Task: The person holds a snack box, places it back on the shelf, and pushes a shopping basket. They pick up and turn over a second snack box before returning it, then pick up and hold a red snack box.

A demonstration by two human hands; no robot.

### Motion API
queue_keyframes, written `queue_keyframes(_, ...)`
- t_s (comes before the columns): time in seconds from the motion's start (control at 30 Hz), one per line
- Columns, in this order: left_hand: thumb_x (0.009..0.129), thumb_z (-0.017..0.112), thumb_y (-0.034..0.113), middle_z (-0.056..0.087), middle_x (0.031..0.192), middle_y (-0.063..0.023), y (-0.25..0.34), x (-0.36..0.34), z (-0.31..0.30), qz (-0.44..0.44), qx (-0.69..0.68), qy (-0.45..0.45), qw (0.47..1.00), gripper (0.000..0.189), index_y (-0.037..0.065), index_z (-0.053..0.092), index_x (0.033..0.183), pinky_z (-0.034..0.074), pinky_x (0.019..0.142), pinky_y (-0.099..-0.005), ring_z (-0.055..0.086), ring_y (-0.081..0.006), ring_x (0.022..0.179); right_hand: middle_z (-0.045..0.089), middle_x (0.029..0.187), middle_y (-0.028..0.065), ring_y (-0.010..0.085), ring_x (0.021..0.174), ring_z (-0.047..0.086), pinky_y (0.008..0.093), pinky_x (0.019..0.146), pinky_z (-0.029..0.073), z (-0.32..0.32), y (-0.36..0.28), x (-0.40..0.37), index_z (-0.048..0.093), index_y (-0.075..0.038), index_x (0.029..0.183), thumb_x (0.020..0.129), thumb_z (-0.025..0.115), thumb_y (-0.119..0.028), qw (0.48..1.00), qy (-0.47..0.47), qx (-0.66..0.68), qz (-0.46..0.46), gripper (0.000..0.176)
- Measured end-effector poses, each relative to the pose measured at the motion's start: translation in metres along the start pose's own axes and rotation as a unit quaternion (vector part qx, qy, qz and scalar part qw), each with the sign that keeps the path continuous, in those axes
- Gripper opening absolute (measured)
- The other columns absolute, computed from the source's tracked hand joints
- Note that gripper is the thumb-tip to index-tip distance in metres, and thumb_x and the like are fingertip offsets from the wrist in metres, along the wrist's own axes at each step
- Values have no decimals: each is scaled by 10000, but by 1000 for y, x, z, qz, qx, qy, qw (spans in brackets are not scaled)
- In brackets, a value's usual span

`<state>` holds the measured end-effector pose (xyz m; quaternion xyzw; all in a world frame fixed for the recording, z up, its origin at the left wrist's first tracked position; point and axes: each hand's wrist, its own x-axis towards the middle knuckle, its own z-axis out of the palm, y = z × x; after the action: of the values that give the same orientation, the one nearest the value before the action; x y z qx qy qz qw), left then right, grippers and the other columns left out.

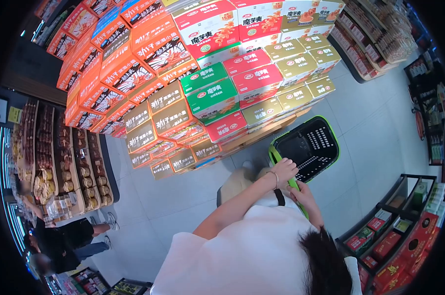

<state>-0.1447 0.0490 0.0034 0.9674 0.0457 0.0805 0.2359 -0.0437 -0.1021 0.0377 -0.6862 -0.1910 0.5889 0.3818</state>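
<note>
The fingers of the left hand (284, 171) and the right hand (306, 196) are curled around the long green handle (293, 184), the left gripping farther forward, with a thin bracelet (275, 179) at its wrist. The handle belongs to a black basket (308, 137) with a green rim, in front of the person, near the wooden base of stacked red, green, gold and orange boxes (212, 98). Beyond, stocked shelves (82, 172) flank the pale tiled floor (365, 147).

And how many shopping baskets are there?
1: the green-rimmed black plastic basket, ahead of the person's left hand and right hand, which grip its green handle. More could be hidden.
</note>
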Motion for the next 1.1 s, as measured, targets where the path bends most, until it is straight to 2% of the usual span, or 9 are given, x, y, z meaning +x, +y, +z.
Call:
queue_keyframes(0.1, 650, 688, 159, 546, 884, -49, -4, -4, 0, 9, 16, 29, 999, 192, 100, 607, 814, 415, 855, -342, 526, -228, 933, 499, 634, -51, 32, 527, 422, 210, 481, 316, 4, -17, -3, 567, -48, 860, 891, 674, -187, 998, -40, 41, 21, 178)
queue_keyframes(0.2, 636, 696, 161, 545, 881, -47, -8, 0, -6, 4, 2, 40, 999, 209, 101, 599, 812, 421, 844, -345, 524, -227, 929, 499, 646, -47, 28, 542, 429, 201, 485, 320, 4, -25, -1, 564, -57, 885, 921, 655, -167, 996, -68, 55, 24, 147)
queue_keyframes(0.37, 645, 712, 137, 566, 995, -88, -2, 2, -34, -11, -76, -26, 997, 427, 45, 615, 1052, 427, 920, -368, 533, -267, 1030, 484, 639, -56, 24, 539, 423, 201, 481, 322, 0, -18, 1, 571, -64, 905, 927, 663, -193, 998, -60, 22, 9, 160)
queue_keyframes(0.43, 660, 714, 133, 576, 1158, -124, -5, -1, -51, 12, -68, 79, 994, 556, 20, 578, 1187, 409, 1006, -412, 519, -300, 1157, 479, 638, -59, 23, 538, 421, 201, 481, 324, -5, -22, 3, 573, -68, 910, 929, 664, -201, 998, -60, 6, 0, 163)
queue_keyframes(0.53, 705, 693, 103, 579, 1225, -147, -21, -2, -75, -28, -124, 143, 982, 512, 21, 581, 1198, 429, 1012, -434, 527, -323, 1184, 480, 639, -59, 23, 536, 419, 199, 482, 329, -13, -26, 9, 577, -73, 915, 933, 666, -216, 998, -49, 29, 17, 170)
queue_keyframes(0.67, 791, 649, 30, 649, 991, -129, -48, -1, -139, -90, -31, 267, 959, 266, 27, 619, 1055, 486, 864, -422, 609, -324, 960, 478, 641, -61, 27, 534, 416, 202, 484, 333, -18, -29, 10, 587, -68, 933, 942, 653, -212, 996, -75, 49, 29, 159)
queue_keyframes(0.8, 818, 668, 57, 645, 957, -106, -78, -8, -203, -83, 80, 354, 928, 185, 49, 632, 999, 480, 800, -419, 613, -307, 924, 472, 641, -63, 31, 543, 420, 214, 494, 343, -20, -36, 13, 608, -54, 994, 950, 642, -211, 990, -117, 65, 33, 166)
queue_keyframes(0.97, 860, 679, 200, 583, 1289, -131, -107, -14, -234, -196, 270, 301, 893, 434, 35, 591, 1252, 362, 1074, -467, 502, -321, 1245, 473, 642, -63, 31, 547, 419, 214, 500, 345, -25, -35, 18, 620, -48, 1016, 950, 641, -205, 993, -98, 45, 42, 172)
queue_keyframes(1.1, 869, 664, 277, 520, 1377, -143, -126, -24, -232, -239, 296, 226, 897, 551, 32, 525, 1343, 264, 1151, -497, 428, -318, 1333, 474, 644, -69, 26, 544, 412, 201, 493, 331, -21, -27, 18, 624, -50, 1005, 944, 648, -203, 991, -114, 56, 30, 166)
